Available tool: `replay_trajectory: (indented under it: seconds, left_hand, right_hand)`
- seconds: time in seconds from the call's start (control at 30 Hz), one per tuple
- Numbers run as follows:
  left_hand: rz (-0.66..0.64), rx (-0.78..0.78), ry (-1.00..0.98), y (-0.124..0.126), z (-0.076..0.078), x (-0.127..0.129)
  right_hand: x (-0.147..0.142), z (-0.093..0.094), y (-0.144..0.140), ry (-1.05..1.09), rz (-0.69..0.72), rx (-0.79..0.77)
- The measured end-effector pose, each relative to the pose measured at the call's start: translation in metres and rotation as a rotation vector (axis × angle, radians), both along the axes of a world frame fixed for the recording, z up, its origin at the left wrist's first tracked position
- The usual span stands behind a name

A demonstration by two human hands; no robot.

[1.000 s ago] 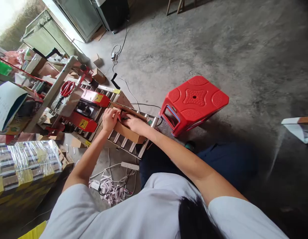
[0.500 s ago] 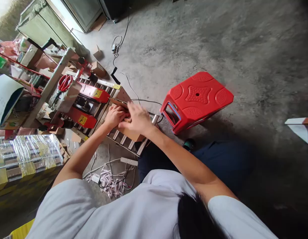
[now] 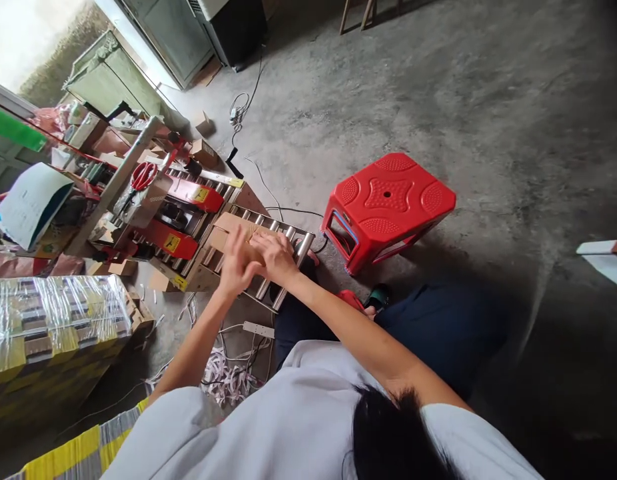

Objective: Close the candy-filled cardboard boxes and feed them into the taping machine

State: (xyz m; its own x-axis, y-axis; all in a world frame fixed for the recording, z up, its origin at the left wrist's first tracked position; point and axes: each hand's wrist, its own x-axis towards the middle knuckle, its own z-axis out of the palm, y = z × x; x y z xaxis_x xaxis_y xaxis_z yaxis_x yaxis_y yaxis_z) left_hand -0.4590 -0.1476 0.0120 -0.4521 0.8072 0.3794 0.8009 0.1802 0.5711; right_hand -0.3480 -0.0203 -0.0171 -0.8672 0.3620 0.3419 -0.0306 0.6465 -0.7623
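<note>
A small brown cardboard box (image 3: pixel 224 230) lies on the metal roller conveyor (image 3: pixel 303 248), its top flaps folded down. My left hand (image 3: pixel 237 262) is over the box's near side with its fingers stretched and the thumb apart. Flat across the top lies my right hand (image 3: pixel 274 255), fingers extended and pressing on the cardboard. Both hands hide much of the box. Just beyond it stands the carton sealing machine with red side guides (image 3: pixel 208 195) and yellow warning labels.
A red plastic stool (image 3: pixel 388 200) stands right of the conveyor. Red-handled scissors (image 3: pixel 143 175) rest on the machine. A power strip (image 3: pixel 258 329), cables and shredded strips (image 3: pixel 228 377) lie on the floor. Plastic-wrapped stacked cartons (image 3: pixel 53 313) are at the left.
The box's flaps, partly raised before, now lie flat. My left hand has lifted and spread its fingers, while my right hand has settled on top. The view has shifted slightly.
</note>
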Motion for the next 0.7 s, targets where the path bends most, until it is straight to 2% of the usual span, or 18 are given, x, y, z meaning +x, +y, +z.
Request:
replay_trajectory:
  seconds: [0.07,0.13,0.17,0.23,0.3,0.37,0.43,0.53,0.7]
  left_hand:
    - [-0.135,-0.214,0.012,0.005,-0.004,0.005]
    - [-0.148,-0.328,0.099,0.012,-0.009,0.008]
    - [-0.137,-0.364,0.155,0.015,-0.012,0.011]
    - [-0.083,-0.394,0.247,0.021,-0.017,0.019]
    - [-0.011,-0.379,0.289,0.024,-0.022,0.029]
    - [0.031,-0.351,0.298,0.023,-0.027,0.032]
    - [0.027,-0.348,0.304,0.019,-0.03,0.02]
    - [0.058,-0.406,0.325,0.006,-0.025,-0.033]
    - [0.267,-0.567,0.296,-0.008,0.009,-0.175]
  right_hand:
    - [0.006,0.002,0.012,0.032,0.094,-0.1]
    - [0.02,0.003,0.027,0.125,0.117,-0.302]
    - [0.03,0.003,0.035,0.177,0.084,-0.414]
    - [0.047,-0.001,0.045,0.231,-0.045,-0.587]
    - [0.059,-0.009,0.049,0.184,-0.13,-0.675]
    - [0.068,-0.021,0.048,0.103,-0.133,-0.728]
    - [0.077,-0.038,0.048,0.047,-0.112,-0.758]
    - [0.107,-0.067,0.058,-0.004,-0.176,-0.761]
    - [0.182,-0.113,0.08,-0.073,-0.427,-0.789]
